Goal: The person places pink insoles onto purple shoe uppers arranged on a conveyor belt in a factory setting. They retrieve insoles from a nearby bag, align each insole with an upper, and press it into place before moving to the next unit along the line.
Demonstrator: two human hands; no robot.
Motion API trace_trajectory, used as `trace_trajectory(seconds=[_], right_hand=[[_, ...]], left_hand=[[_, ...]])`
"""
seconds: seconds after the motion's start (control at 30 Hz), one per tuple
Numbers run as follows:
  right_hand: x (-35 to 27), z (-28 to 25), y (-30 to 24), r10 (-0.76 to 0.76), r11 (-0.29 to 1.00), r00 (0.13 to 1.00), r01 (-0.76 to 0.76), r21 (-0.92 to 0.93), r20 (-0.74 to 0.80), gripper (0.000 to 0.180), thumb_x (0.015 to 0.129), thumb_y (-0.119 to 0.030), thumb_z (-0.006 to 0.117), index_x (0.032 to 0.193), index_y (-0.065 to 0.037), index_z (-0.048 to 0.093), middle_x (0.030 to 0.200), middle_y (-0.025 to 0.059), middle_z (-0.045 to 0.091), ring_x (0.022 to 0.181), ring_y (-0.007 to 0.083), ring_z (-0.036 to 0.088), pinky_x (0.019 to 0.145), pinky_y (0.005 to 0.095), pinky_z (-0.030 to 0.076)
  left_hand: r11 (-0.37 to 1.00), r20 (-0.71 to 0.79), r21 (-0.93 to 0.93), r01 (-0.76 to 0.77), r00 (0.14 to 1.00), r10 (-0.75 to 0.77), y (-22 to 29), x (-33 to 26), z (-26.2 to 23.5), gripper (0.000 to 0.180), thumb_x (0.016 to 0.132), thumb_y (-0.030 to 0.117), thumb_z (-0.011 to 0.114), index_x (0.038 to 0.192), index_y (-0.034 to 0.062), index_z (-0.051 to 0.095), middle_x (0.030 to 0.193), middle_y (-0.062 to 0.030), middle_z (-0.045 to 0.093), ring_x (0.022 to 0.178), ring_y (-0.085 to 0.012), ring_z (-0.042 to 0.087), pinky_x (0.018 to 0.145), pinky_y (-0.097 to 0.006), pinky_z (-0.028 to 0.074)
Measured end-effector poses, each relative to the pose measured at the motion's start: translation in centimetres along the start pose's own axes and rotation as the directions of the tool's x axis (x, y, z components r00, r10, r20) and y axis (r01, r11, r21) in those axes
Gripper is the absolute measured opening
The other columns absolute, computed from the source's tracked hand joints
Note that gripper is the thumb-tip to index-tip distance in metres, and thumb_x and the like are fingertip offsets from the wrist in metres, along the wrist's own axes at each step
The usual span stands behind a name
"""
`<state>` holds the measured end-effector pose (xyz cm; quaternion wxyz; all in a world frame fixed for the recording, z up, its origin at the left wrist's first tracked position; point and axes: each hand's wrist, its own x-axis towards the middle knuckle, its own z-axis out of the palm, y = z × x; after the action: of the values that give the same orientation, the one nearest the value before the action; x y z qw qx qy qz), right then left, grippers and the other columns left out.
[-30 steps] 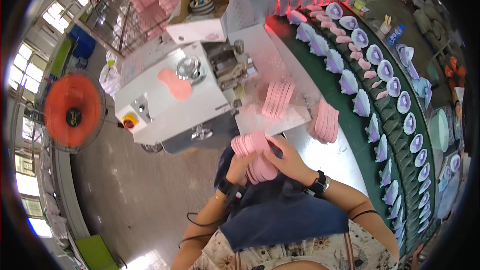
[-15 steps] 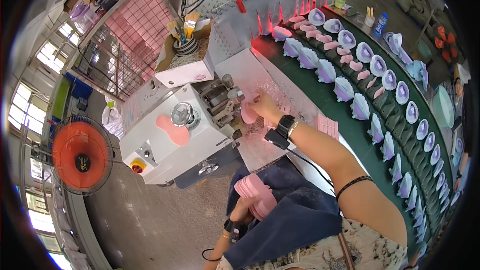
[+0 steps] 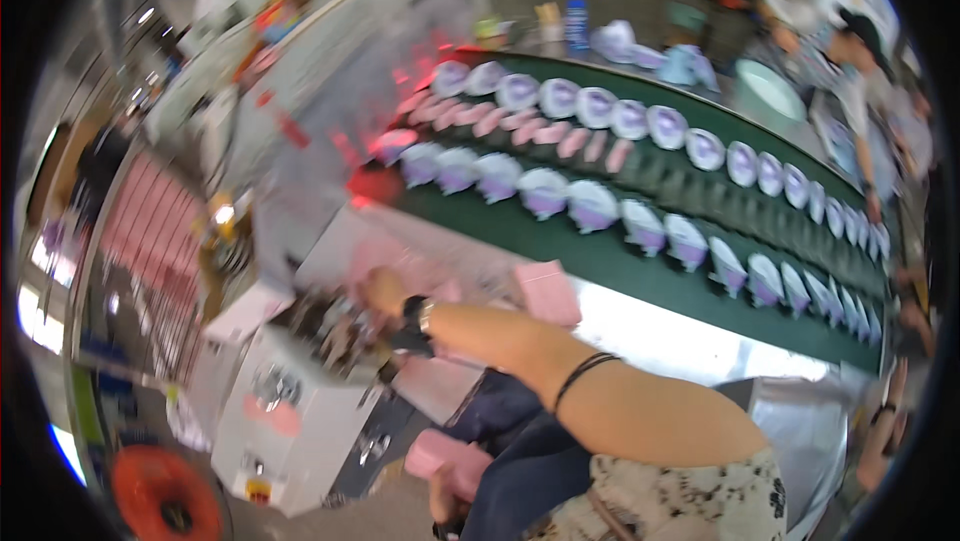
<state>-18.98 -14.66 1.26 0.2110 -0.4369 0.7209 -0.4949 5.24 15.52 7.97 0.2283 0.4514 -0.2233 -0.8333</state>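
Note:
Low in the picture, my left hand point(image 3: 441, 491) is closed around a stack of pink insoles point(image 3: 450, 456) beside my dark blue apron point(image 3: 525, 461). My right hand point(image 3: 383, 291) reaches to the working head point(image 3: 335, 326) of a white machine point(image 3: 300, 441). Motion blur smears its fingers, and whether an insole is in them cannot be made out. A single pink insole point(image 3: 275, 414) lies on top of the machine. To the right of my right hand, a pile of pink sheets point(image 3: 547, 293) rests at the conveyor's near edge.
Rows of purple-and-white pieces like shoe uppers point(image 3: 593, 206), with small pink pieces point(image 3: 525, 129) between them, line a green conveyor point(image 3: 500, 231). An orange fan point(image 3: 165, 496) stands lower left, by a wire rack point(image 3: 150, 231). Another person point(image 3: 850, 81) is at the far right.
The view has swung rightward, shifting the machine left and down and showing more of the conveyor and another person. My left hand keeps the insole stack; my right hand stays at the machine.

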Motion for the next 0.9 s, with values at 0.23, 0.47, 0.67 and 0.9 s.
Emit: trace_trajectory(seconds=[0.23,0.47,0.67,0.9], right_hand=[[3.6,-18.5,11.9,-0.059,0.990,0.897,0.108,0.088,-0.437,0.031,0.081,-0.020,0.066,0.101,-0.002,0.050,0.082,0.0168,0.058,0.067,0.0296,0.063,0.056,0.0362,0.051],[-2.9,-46.0,27.1,0.292,0.877,0.605,-0.478,-0.045,-0.741,0.032,0.071,-0.013,0.063,0.100,0.000,0.057,0.092,0.0232,0.064,0.087,0.0430,0.062,0.077,0.0461,0.050],[-3.9,-50.8,30.4,0.145,0.965,0.596,-0.262,-0.020,-0.789,0.028,0.070,-0.014,0.061,0.093,-0.001,0.067,0.084,0.0192,0.068,0.080,0.0348,0.066,0.072,0.0419,0.051],[-14.0,-28.6,3.1,-0.075,0.918,0.973,-0.018,0.395,0.219,0.012,0.087,-0.013,0.057,0.093,-0.003,0.057,0.082,0.0048,0.059,0.075,0.0178,0.056,0.068,0.0336,0.047]], left_hand=[[0.997,-0.044,0.075,-0.001,0.999,0.005,-2.8,5.3,-5.3,0.058,0.089,0.045,0.053,0.125,0.0004,0.045,0.115,-0.0160,0.057,0.103,-0.0269,0.055,0.089,-0.039,0.046],[0.996,-0.152,0.087,-0.030,0.987,0.043,-2.6,3.6,-0.1,0.051,0.089,0.051,0.053,0.116,0.0085,0.051,0.100,-0.0123,0.060,0.086,-0.0252,0.059,0.072,-0.038,0.051],[0.971,0.031,0.020,0.239,0.970,-0.239,-1.0,5.8,1.8,0.052,0.089,0.050,0.053,0.120,0.0078,0.050,0.103,-0.0128,0.061,0.087,-0.0285,0.061,0.070,-0.041,0.053],[0.984,-0.106,0.021,-0.177,0.978,0.179,-0.9,5.3,5.3,0.042,0.088,0.026,0.051,0.119,-0.0031,0.051,0.116,-0.0131,0.057,0.109,-0.0254,0.056,0.093,-0.041,0.045]])
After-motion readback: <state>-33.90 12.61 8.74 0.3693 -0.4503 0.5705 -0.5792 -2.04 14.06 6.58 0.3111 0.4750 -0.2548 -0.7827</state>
